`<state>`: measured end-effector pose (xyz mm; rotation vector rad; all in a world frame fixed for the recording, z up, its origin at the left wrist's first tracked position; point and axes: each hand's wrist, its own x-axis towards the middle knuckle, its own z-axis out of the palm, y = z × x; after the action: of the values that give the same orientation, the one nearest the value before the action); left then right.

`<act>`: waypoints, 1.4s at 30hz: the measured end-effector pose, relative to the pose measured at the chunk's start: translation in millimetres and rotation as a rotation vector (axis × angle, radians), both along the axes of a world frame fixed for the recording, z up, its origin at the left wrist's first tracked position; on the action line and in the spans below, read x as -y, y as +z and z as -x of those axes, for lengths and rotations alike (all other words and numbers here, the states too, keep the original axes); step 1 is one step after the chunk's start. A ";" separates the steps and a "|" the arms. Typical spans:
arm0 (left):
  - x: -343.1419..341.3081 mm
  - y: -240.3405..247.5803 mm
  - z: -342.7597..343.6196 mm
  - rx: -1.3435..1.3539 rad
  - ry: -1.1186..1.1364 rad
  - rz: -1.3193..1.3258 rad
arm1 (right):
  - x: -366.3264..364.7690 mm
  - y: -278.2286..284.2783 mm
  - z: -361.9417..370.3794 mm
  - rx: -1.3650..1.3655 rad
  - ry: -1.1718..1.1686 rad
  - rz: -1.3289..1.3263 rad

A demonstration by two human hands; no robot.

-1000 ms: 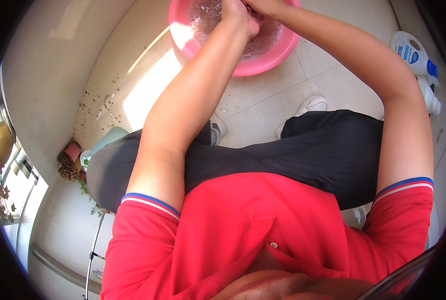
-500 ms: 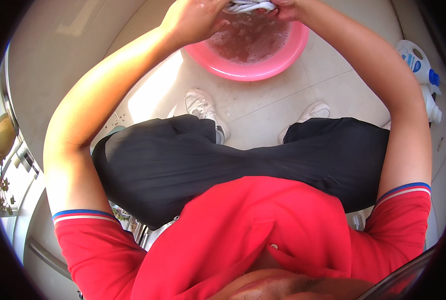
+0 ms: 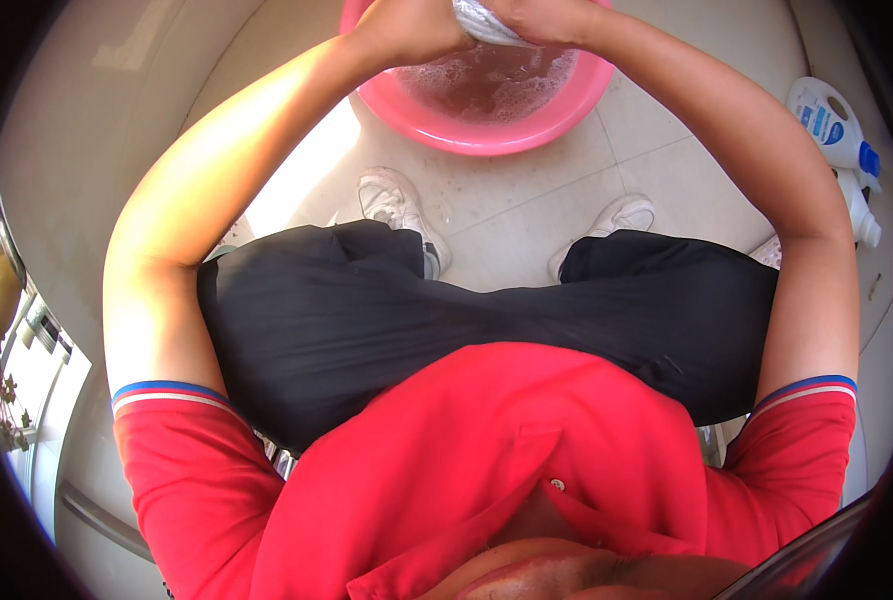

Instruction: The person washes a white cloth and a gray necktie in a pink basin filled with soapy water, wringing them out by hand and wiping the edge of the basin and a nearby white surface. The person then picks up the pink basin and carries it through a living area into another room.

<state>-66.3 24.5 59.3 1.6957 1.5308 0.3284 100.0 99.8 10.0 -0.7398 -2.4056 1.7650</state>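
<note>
A pale wet cloth point(image 3: 482, 20) is gripped between both hands at the top edge of the view, directly above a pink basin point(image 3: 487, 125) of sudsy, brownish water. The left hand point(image 3: 407, 25) and the right hand point(image 3: 547, 18) are closed on the cloth from either side. A second ago both hands were down in the basin; since then the cloth has been lifted clear of the water, which suggests wringing rather than scrubbing. White shoes point(image 3: 397, 205) are planted on the tiled floor point(image 3: 527, 215) just beside the basin. A white and blue detergent bottle point(image 3: 835, 130) stands well apart on the right.
</note>
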 end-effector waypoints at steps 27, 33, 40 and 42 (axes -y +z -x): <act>1.0 10.1 -43.9 -0.146 0.305 -0.132 | 18.2 28.6 24.3 -0.087 -1.027 0.262; 6.5 -6.4 -37.8 0.427 0.403 0.419 | 22.6 37.6 16.5 -0.073 -0.827 0.148; 17.7 -24.8 -28.9 0.512 0.231 0.767 | 28.1 20.5 13.6 -0.243 -0.583 0.021; 23.6 -26.6 -33.7 0.740 0.413 0.800 | 26.4 21.1 12.7 -0.251 -0.517 0.048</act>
<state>-32.6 0.9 32.7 0.5285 1.1786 0.4179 87.3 73.4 31.1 -0.9691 -1.8077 1.5896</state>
